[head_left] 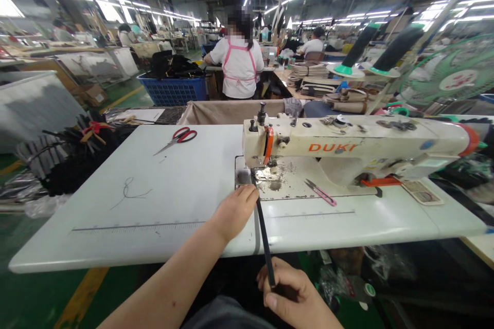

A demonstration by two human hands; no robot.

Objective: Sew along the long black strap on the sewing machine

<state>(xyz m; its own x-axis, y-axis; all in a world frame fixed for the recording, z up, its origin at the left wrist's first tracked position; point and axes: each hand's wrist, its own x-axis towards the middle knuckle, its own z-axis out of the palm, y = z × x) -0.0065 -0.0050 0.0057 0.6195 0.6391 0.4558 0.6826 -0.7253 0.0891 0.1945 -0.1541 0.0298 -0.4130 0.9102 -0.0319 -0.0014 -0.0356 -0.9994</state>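
A narrow black strap (pixel 264 236) runs from the needle plate of the white sewing machine (pixel 347 146) back over the table's front edge toward me. My left hand (pixel 235 211) rests on the table just in front of the presser foot (pixel 258 175), fingers closed and pressing the strap's far part down. My right hand (pixel 295 295) is below the table edge, pinching the strap's near end between thumb and fingers.
Red-handled scissors (pixel 179 138) lie at the table's far left. Pink thread snips (pixel 320 193) sit on the machine bed. A loose thread (pixel 129 190) lies on the white table (pixel 154 216). A person in a pink apron (pixel 239 61) works behind; black material piles at left (pixel 73 159).
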